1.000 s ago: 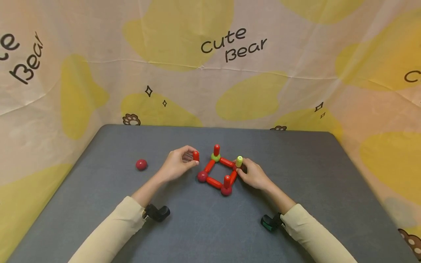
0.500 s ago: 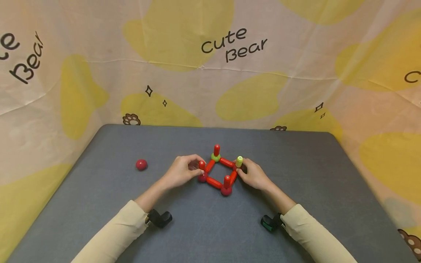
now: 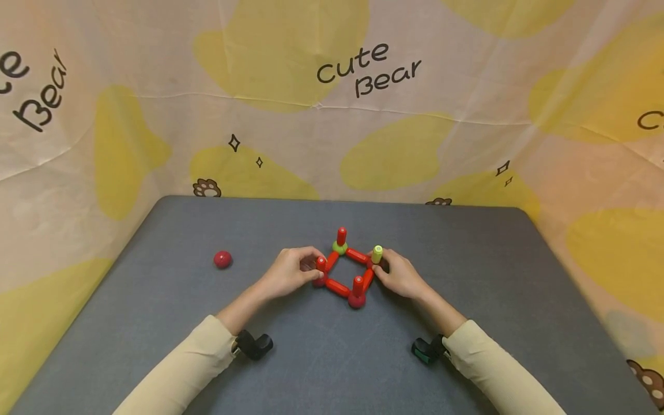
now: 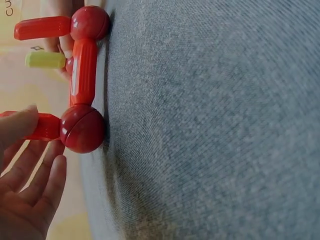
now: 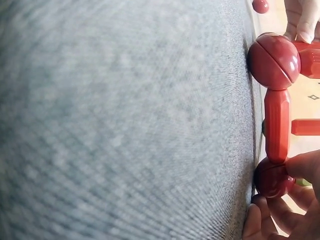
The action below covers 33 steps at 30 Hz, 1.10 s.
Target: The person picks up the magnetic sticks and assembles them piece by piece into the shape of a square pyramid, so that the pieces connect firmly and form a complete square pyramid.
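Observation:
My left hand pinches an upright red rod between thumb and fingers. In the left wrist view, that rod's lower end meets a red ball at the left corner of a square frame of red rods. My right hand grips the red ball at the right corner, partly hidden by the fingers; a yellow-green rod stands above it. The far corner is a green ball bearing a red rod. Another upright red rod tops the near red ball.
A loose red ball lies on the grey table, left of my left hand. A patterned cloth hangs behind the table and along its sides. Each wrist carries a black camera mount.
My left hand has carried the red rod rightward and down onto the frame's left ball, then shifted slightly further right, bringing it upright there. The right hand has stayed in place.

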### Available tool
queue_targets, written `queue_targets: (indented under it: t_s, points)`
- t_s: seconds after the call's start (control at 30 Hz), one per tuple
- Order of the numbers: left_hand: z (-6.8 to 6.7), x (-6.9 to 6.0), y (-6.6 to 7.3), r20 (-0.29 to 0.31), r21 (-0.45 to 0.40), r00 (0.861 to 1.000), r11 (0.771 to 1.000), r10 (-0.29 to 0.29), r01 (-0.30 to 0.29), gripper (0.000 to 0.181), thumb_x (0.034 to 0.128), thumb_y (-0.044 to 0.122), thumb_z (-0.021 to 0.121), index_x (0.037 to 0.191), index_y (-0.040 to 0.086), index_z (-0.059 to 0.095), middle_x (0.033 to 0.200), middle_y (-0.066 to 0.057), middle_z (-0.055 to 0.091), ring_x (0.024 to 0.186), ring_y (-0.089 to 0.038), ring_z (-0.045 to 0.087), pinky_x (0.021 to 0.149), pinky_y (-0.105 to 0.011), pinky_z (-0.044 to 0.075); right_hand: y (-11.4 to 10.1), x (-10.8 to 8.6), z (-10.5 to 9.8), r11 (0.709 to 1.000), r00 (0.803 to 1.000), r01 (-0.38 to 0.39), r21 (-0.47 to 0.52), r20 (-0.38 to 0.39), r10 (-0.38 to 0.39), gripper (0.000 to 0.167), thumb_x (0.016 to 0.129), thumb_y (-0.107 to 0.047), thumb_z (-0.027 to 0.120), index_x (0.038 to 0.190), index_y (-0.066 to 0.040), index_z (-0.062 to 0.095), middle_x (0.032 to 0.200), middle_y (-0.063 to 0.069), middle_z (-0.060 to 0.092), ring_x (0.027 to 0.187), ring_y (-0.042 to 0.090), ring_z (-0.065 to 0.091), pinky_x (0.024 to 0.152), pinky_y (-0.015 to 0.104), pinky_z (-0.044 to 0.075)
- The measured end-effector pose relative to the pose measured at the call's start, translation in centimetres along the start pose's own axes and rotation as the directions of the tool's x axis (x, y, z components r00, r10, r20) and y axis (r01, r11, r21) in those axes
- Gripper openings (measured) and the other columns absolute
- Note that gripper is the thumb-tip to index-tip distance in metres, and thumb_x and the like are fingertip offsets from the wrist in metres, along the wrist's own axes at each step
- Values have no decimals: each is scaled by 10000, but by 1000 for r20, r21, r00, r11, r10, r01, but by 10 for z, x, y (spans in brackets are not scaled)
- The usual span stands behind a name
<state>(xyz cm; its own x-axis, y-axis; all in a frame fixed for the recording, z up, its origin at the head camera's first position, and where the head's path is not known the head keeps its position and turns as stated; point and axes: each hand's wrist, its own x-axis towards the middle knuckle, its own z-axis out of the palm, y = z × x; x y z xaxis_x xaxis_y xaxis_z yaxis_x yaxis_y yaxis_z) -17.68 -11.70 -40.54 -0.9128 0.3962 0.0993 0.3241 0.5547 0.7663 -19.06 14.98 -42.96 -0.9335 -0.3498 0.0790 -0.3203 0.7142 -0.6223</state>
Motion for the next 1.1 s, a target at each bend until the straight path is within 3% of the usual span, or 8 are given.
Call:
queue_targets:
  t_s: [0.17,0.47,0.7,0.93,1.1]
  points:
    - [0,2,-2,18,19,1000,1000,12,-13,292,739,108,753,1009,104,643,875,2,632,780,-120,624,670,-236,511,0,1,-1,1000,1000,10,-2,5,-10,223,865,-133,595,1085,-107,624,1005,93,614,866,205,572,771,395,470]
    - [6,1,-9,24,121,996,989,81,-83,195,716,104,760,896,96,683,834,11,615,746,-170,621,635,-229,457,1,9,-3,1000,1000,-13,1,12,13,199,851,-123,609,1040,-68,580,1005,97,654,835,201,593,727,355,479]
    - [13,-4,-3,7,147,999,988,51,-52,163,708,123,769,841,104,676,803,26,591,725,-149,623,631,-225,456,2,17,-3,1000,1000,-12,2,-6,12,206,833,-120,614,1028,-61,584,928,82,648,792,189,573,702,325,459]
    - [19,-7,3,-3,154,999,987,42,-41,162,701,126,780,811,115,662,779,17,571,684,-99,602,615,-223,447,3,27,-3,999,1000,9,35,1,-10,173,834,-97,602,1000,-49,600,984,107,663,853,218,624,752,360,493]
    - [22,-8,5,-5,162,999,986,41,-40,165,698,144,786,757,131,633,759,-1,558,681,-117,597,614,-220,445,2,33,-4,999,999,-35,41,20,34,223,848,-127,599,1048,-29,581,990,117,658,863,218,629,733,343,494]
